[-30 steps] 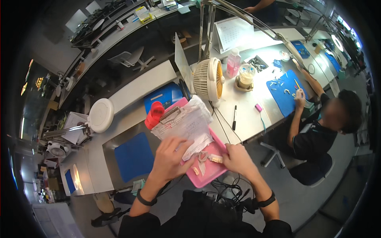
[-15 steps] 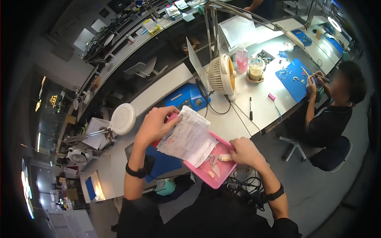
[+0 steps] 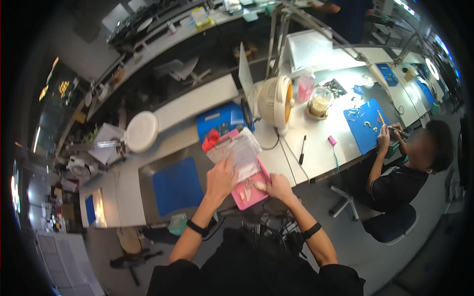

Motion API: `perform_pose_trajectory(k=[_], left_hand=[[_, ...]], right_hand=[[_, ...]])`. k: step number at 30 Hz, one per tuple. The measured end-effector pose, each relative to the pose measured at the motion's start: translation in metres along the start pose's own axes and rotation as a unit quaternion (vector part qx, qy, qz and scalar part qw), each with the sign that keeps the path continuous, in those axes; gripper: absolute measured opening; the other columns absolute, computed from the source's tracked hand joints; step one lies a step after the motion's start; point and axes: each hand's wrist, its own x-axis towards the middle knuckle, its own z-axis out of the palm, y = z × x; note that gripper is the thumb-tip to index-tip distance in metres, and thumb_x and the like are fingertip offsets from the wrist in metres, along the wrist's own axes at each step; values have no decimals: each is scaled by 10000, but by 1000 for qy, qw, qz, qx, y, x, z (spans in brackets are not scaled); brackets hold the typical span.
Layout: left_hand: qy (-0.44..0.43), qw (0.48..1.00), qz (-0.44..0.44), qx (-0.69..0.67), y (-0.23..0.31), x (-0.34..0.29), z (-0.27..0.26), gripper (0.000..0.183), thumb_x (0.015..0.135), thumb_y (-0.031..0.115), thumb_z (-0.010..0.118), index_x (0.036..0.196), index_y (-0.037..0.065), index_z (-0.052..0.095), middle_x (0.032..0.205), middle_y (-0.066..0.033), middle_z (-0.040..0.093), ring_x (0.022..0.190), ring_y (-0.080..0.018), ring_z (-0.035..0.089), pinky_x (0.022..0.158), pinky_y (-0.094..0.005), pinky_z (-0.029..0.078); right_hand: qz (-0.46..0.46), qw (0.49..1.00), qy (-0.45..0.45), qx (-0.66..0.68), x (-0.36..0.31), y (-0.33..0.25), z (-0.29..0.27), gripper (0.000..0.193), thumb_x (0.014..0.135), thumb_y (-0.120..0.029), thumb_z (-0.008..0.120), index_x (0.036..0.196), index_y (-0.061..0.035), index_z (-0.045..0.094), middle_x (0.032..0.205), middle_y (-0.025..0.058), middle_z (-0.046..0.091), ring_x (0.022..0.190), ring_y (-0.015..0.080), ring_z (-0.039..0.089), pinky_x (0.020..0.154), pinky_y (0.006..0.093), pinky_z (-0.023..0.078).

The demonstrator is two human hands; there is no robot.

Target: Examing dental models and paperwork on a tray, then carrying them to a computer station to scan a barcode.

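Note:
My right hand grips the near right edge of a pink tray. My left hand lies over the left side of the tray, its fingers stretched out on printed papers. The papers cover the tray's far part, and a clip-like piece shows at their far edge. In the near part sit a tooth-coloured dental model and smaller pale pieces. A red object, its kind unclear, lies at the tray's far left corner.
Behind the tray are a blue box-shaped device and a cream fan. To the left are a blue mat and a round lamp. A black pen and drinks cup lie right, where a seated person works.
The tray has moved away from me, toward the bench and blue device. My left hand has shifted from the papers' far left corner onto their near side. The red object now shows.

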Motion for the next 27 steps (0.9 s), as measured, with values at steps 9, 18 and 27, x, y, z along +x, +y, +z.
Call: perform_pose_trajectory(k=[9, 18, 27], left_hand=[[116, 922, -125, -347, 32, 10, 66, 783, 892, 69, 737, 1546, 14, 309, 1300, -195, 571, 1129, -288, 632, 938, -412, 529], [113, 872, -145, -453, 42, 15, 68, 798, 905, 70, 709, 1577, 23, 282, 1345, -204, 548, 1139, -270, 623, 943, -418, 502], [87, 899, -134, -409, 32, 5, 67, 520, 920, 81, 724, 1396, -7, 532, 1374, -147, 609, 1112, -238, 665, 926, -374, 548]], right_hand=[[11, 1000, 20, -18, 5, 5, 2, 189, 894, -132, 597, 962, 34, 657, 762, 315, 668, 747, 519, 667, 729, 612, 537], [-7, 999, 25, -31, 3, 11, 5, 180, 904, -124, 586, 947, 44, 636, 736, 321, 656, 728, 514, 662, 726, 608, 532], [-10, 1000, 19, -17, 2, 9, 4, 170, 906, -116, 580, 919, 46, 631, 699, 322, 640, 687, 521, 650, 707, 604, 527]])
